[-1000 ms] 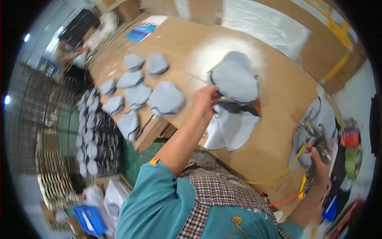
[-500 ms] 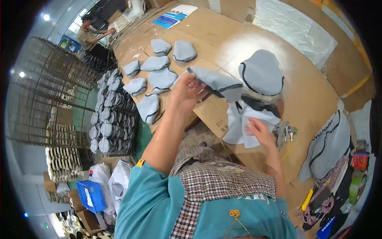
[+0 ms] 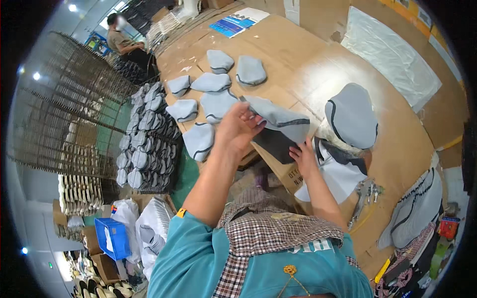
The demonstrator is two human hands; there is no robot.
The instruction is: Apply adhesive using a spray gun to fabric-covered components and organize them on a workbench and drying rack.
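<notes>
Head view: both hands on one grey piece

Left hand (image 3: pixel 237 128) fingers pinch the near end of a grey fabric piece (image 3: pixel 278 119), lifted above the cardboard table (image 3: pixel 318 64). Right hand (image 3: pixel 303 156) fingers grip its dark underside from below. Finished grey pieces (image 3: pixel 213 82) lie spread beyond, to the left; a domed grey form (image 3: pixel 352 115) stands right.

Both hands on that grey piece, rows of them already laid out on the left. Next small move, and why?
Probably carry the grey fabric piece leftward and lay it flat beside the laid-out grey pieces. The left hand pinches its near edge and the right hand supports it from below, so it hangs above the cardboard tabletop. There looks to be bare cardboard next to the rows.
</notes>
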